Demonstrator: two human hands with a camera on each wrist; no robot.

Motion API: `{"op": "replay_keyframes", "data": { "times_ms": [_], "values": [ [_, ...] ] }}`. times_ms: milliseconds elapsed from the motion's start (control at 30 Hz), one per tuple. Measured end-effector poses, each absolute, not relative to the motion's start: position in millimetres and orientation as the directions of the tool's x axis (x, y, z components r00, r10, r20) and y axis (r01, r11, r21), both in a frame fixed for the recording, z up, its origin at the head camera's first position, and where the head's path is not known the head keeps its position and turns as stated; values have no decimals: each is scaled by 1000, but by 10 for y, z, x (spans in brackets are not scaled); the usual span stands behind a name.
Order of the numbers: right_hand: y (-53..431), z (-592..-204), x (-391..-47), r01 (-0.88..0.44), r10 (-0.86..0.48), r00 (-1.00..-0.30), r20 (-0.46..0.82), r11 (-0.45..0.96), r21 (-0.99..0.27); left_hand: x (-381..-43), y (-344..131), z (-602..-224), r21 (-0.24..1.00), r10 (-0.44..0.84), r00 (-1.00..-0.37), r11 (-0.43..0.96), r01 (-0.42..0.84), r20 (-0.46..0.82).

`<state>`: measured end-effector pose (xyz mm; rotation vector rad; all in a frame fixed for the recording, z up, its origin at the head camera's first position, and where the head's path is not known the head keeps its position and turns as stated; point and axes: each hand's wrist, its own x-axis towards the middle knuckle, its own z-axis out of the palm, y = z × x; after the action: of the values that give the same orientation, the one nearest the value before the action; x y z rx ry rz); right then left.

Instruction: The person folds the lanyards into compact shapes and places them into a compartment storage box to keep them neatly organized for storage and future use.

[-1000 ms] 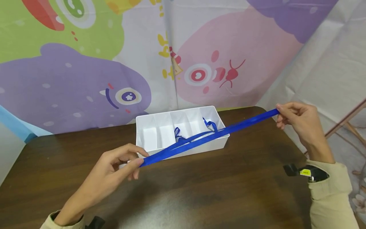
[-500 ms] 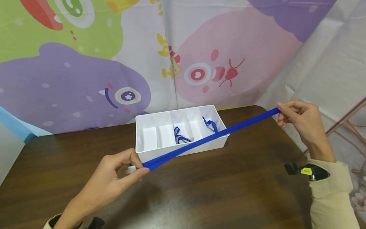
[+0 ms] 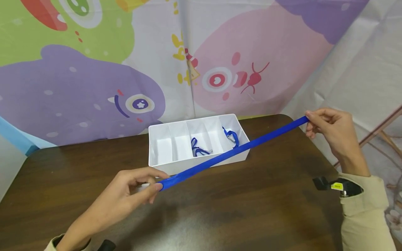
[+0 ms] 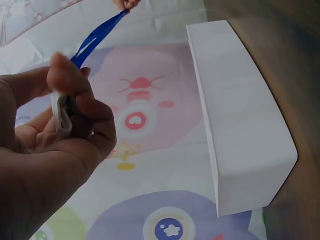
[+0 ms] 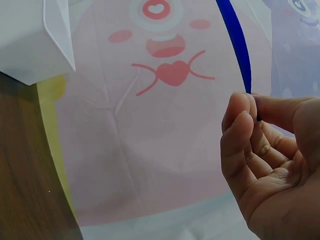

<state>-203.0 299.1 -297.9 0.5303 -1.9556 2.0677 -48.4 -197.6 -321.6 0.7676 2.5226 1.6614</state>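
A blue lanyard (image 3: 232, 151) is stretched between my two hands in the head view, slanting up to the right in front of the box. The left hand (image 3: 128, 190) pinches its near end between thumb and fingers. A white piece (image 4: 61, 120) at that end sits inside the left fingers, partly hidden. The right hand (image 3: 334, 134) pinches the far end between thumb and fingertips, as the right wrist view also shows. From the left wrist, the strap (image 4: 97, 37) shows two strands with a narrow gap.
Behind the strap, a white divided box (image 3: 163, 169) stands on the dark wooden table (image 3: 220, 205). One compartment holds a folded blue lanyard (image 3: 201, 152); the rightmost holds another blue lanyard (image 3: 232, 136). A cartoon-printed cloth (image 3: 176, 21) hangs behind the table.
The lanyard's two strands, spread apart and sagging a second ago, now lie together in one nearly straight line. The left hand has shifted slightly right and down; the right hand stays almost in place.
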Motion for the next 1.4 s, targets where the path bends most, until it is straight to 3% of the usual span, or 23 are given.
{"op": "replay_keyframes", "data": {
  "times_ms": [167, 533, 733, 967, 1200, 1267, 1400],
  "values": [
    [2972, -2969, -2030, -420, -70, -903, 425, -70, -905, -500, -1941, -3245, 859, 369, -905, 371, 354, 213],
    [2982, -2969, -2026, -416, -80, -904, 420, -66, -907, -478, -1852, -3287, 717, 345, -831, 425, 553, 436],
    [2989, -2982, -2024, -408, -83, -909, 409, -34, -912, -486, -1815, -3310, 727, 359, -819, 388, 567, 448],
    [2994, -2985, -2019, -404, -100, -910, 402, 3, -915, -480, -1818, -3315, 715, 368, -857, 480, 508, 361],
    [2988, -2978, -2024, -370, -114, -924, 366, 16, -929, -484, -1822, -3329, 710, 414, -831, 450, 541, 371],
    [2996, -2984, -2032, -321, -138, -941, 309, 77, -944, -476, -1836, -3326, 731, 410, -837, 432, 529, 363],
    [2982, -3022, -2055, -203, -252, -961, 115, 358, -911, -461, -1855, -3312, 754, 407, -840, 404, 518, 359]
  ]
}}
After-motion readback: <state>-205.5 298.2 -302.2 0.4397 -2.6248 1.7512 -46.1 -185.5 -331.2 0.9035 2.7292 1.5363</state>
